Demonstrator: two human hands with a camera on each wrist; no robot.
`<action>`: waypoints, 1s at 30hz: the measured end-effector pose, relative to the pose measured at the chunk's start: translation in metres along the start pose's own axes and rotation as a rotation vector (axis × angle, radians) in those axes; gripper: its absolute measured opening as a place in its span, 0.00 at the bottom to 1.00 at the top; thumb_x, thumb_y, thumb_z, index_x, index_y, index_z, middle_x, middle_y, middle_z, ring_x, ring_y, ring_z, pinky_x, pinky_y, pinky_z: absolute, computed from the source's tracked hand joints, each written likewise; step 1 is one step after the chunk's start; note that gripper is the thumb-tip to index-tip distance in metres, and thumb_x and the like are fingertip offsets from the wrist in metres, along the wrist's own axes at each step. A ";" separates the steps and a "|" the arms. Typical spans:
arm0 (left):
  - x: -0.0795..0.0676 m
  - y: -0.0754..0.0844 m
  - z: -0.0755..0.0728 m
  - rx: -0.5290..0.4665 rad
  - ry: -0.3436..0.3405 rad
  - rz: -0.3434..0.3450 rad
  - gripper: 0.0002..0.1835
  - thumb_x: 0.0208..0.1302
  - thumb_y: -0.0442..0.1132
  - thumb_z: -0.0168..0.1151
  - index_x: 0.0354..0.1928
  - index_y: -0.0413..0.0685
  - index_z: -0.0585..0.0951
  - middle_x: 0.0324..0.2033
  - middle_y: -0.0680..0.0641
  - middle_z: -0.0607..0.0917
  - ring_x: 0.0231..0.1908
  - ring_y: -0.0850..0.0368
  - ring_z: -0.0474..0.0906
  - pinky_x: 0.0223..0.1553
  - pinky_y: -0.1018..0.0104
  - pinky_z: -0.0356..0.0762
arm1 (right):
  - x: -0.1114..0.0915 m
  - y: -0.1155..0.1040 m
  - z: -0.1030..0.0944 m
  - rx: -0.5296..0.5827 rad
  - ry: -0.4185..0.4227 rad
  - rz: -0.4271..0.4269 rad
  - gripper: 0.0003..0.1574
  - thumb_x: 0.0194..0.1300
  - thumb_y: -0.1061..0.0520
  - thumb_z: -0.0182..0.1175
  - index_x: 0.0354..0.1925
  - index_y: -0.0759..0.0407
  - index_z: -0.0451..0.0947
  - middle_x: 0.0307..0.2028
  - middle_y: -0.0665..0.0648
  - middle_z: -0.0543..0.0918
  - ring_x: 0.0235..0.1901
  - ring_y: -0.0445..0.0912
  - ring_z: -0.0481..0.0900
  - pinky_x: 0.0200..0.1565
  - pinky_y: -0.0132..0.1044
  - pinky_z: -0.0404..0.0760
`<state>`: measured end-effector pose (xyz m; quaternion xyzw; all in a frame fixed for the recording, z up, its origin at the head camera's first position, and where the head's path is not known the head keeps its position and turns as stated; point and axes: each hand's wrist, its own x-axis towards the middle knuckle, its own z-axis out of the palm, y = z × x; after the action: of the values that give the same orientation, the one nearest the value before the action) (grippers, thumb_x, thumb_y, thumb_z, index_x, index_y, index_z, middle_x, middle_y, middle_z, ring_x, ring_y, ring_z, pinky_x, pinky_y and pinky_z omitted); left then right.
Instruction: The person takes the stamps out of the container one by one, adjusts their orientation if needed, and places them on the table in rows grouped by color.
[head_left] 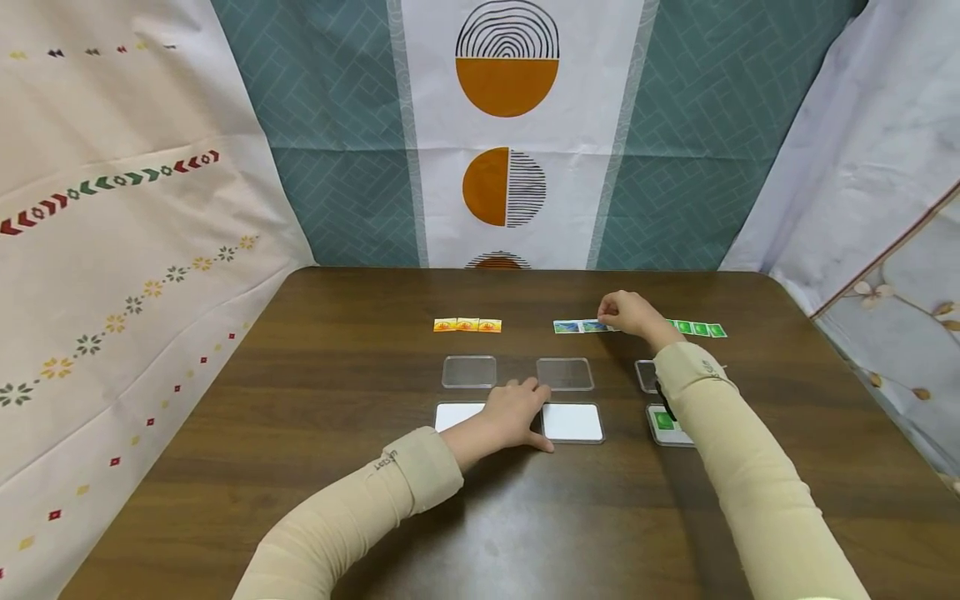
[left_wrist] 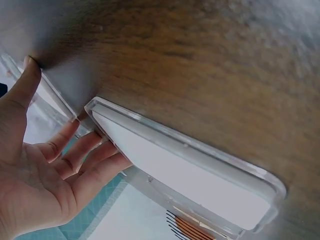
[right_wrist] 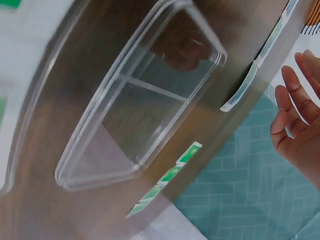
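Observation:
My left hand [head_left: 513, 412] lies spread at the left end of the middle white card box [head_left: 572, 423], thumb at its near edge and fingertips by the clear lid [head_left: 565, 374] behind. Its other fingers reach beside the left white card box [left_wrist: 185, 170]. Farther back on the right, my right hand [head_left: 630, 317] reaches down over a row of blue stickers [head_left: 567, 327], partly covering it. The right wrist view shows its fingers [right_wrist: 295, 95] loosely bent, with nothing seen between them.
Orange stickers [head_left: 467, 325] line up at the back; green stickers [head_left: 697, 329] sit right of the blue row. Another clear lid [head_left: 469, 372] lies left, and a divided clear lid [right_wrist: 150, 90] right. The right box [head_left: 671, 425], bearing a green sticker, is partly behind my right sleeve.

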<state>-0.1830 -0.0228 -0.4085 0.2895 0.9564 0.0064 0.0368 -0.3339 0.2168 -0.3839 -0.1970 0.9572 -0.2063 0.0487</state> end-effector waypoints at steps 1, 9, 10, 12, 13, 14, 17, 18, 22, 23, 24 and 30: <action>0.000 0.000 0.000 -0.002 0.000 -0.001 0.38 0.40 0.67 0.69 0.49 0.52 0.73 0.40 0.52 0.77 0.36 0.53 0.75 0.30 0.64 0.73 | -0.001 0.000 -0.001 0.001 0.003 -0.009 0.05 0.63 0.63 0.57 0.32 0.65 0.77 0.29 0.59 0.82 0.30 0.48 0.75 0.40 0.45 0.73; -0.001 0.000 -0.001 -0.021 0.000 -0.001 0.37 0.40 0.66 0.70 0.47 0.50 0.74 0.38 0.52 0.77 0.35 0.54 0.74 0.29 0.64 0.74 | -0.008 -0.007 -0.014 -0.015 0.017 -0.070 0.05 0.63 0.62 0.58 0.33 0.64 0.77 0.24 0.55 0.76 0.25 0.45 0.69 0.33 0.38 0.68; -0.001 0.000 -0.001 -0.019 -0.002 -0.001 0.37 0.40 0.66 0.70 0.47 0.50 0.74 0.38 0.52 0.77 0.35 0.53 0.75 0.29 0.64 0.74 | -0.009 -0.008 -0.014 -0.016 0.018 -0.073 0.04 0.63 0.62 0.58 0.33 0.64 0.77 0.24 0.54 0.76 0.26 0.45 0.68 0.33 0.38 0.68; -0.001 0.001 -0.002 -0.016 -0.003 -0.003 0.37 0.40 0.67 0.70 0.47 0.50 0.75 0.39 0.52 0.77 0.34 0.54 0.75 0.29 0.64 0.74 | -0.010 -0.009 -0.014 -0.021 0.021 -0.093 0.04 0.63 0.62 0.58 0.32 0.64 0.77 0.24 0.54 0.76 0.25 0.45 0.68 0.33 0.38 0.67; -0.001 0.001 -0.002 -0.016 -0.003 -0.005 0.37 0.40 0.66 0.70 0.48 0.50 0.75 0.39 0.52 0.77 0.34 0.54 0.75 0.29 0.63 0.74 | -0.011 -0.009 -0.014 -0.022 0.022 -0.104 0.04 0.62 0.63 0.58 0.32 0.64 0.77 0.23 0.54 0.75 0.25 0.44 0.68 0.32 0.37 0.67; -0.002 0.001 -0.002 -0.014 -0.001 -0.006 0.37 0.40 0.67 0.70 0.48 0.50 0.75 0.38 0.52 0.77 0.34 0.54 0.75 0.30 0.63 0.74 | -0.012 -0.009 -0.014 -0.022 0.022 -0.110 0.04 0.62 0.63 0.59 0.32 0.64 0.77 0.23 0.53 0.74 0.25 0.44 0.67 0.32 0.37 0.67; -0.002 0.002 -0.002 -0.010 -0.005 -0.011 0.38 0.40 0.67 0.70 0.49 0.50 0.75 0.39 0.52 0.78 0.35 0.53 0.75 0.30 0.63 0.75 | -0.016 -0.010 -0.013 -0.020 0.016 -0.129 0.03 0.62 0.63 0.59 0.32 0.64 0.77 0.21 0.53 0.72 0.24 0.44 0.66 0.30 0.37 0.65; -0.002 0.003 -0.002 -0.009 -0.009 -0.009 0.38 0.40 0.67 0.70 0.50 0.49 0.75 0.40 0.51 0.78 0.36 0.53 0.75 0.31 0.63 0.75 | -0.018 -0.011 -0.013 -0.020 0.011 -0.130 0.04 0.62 0.63 0.59 0.32 0.64 0.77 0.21 0.53 0.72 0.23 0.44 0.66 0.30 0.36 0.65; -0.001 0.004 -0.003 0.022 -0.039 0.000 0.41 0.42 0.68 0.68 0.55 0.49 0.75 0.46 0.50 0.79 0.38 0.53 0.77 0.34 0.62 0.78 | -0.023 -0.013 -0.015 -0.028 -0.012 -0.124 0.04 0.63 0.63 0.59 0.33 0.64 0.78 0.22 0.53 0.75 0.23 0.43 0.67 0.30 0.36 0.66; -0.001 0.005 -0.004 0.032 -0.049 0.002 0.42 0.42 0.69 0.67 0.56 0.49 0.75 0.48 0.49 0.79 0.40 0.53 0.77 0.35 0.62 0.78 | -0.024 -0.014 -0.016 -0.029 -0.017 -0.125 0.04 0.63 0.63 0.58 0.33 0.64 0.78 0.23 0.54 0.76 0.24 0.43 0.68 0.30 0.36 0.67; -0.001 0.005 -0.005 0.044 -0.057 0.003 0.43 0.43 0.69 0.66 0.57 0.49 0.74 0.50 0.49 0.79 0.41 0.52 0.78 0.37 0.61 0.78 | -0.025 -0.015 -0.017 -0.032 -0.020 -0.128 0.05 0.63 0.63 0.58 0.33 0.65 0.78 0.23 0.54 0.77 0.24 0.43 0.68 0.30 0.36 0.68; 0.004 0.006 -0.010 0.080 -0.073 0.003 0.43 0.44 0.70 0.64 0.58 0.50 0.75 0.52 0.48 0.79 0.43 0.52 0.79 0.39 0.59 0.78 | -0.032 -0.017 -0.026 -0.056 -0.009 -0.160 0.04 0.63 0.63 0.58 0.34 0.64 0.79 0.25 0.55 0.80 0.26 0.44 0.71 0.33 0.39 0.70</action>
<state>-0.1839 -0.0153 -0.3983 0.2923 0.9535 -0.0422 0.0599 -0.3035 0.2249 -0.3524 -0.2749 0.9436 -0.1818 0.0310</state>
